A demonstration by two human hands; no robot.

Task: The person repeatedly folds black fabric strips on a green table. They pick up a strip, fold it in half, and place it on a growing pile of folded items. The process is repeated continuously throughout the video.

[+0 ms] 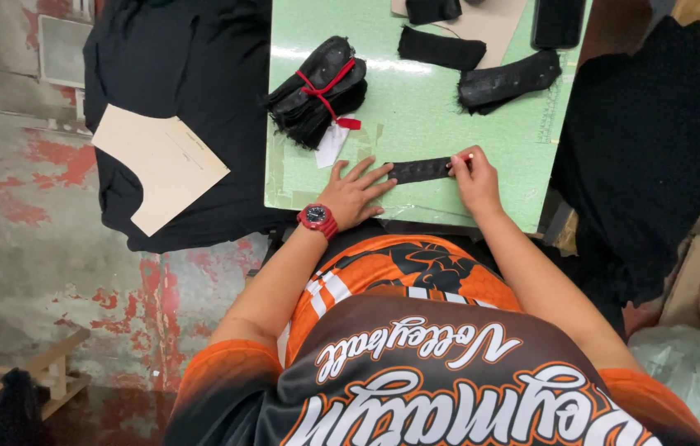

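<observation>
On the near edge of the pale green table (416,124) lies a narrow black fabric strip (421,170), flat and running left to right, just in front of the person's body. The left hand (352,195) rests on the table with its fingers spread and flat, the fingertips pressing the strip's left end; a red wristwatch (317,218) sits on that wrist. The right hand (473,178) is at the strip's right end, its fingers curled and pinched around a small white piece, apparently chalk (469,156), whose tip touches the fabric. Farther up the table, to the left, sits a bundle of black fabric pieces (317,89) tied with a red cord and carrying a white tag (332,144). To the right of it lie a loose black fabric piece (441,48) and a small stack of black pieces (508,80). Off the table's left side, a tan cardboard pattern (160,161) lies on a heap of black cloth (176,74).
</observation>
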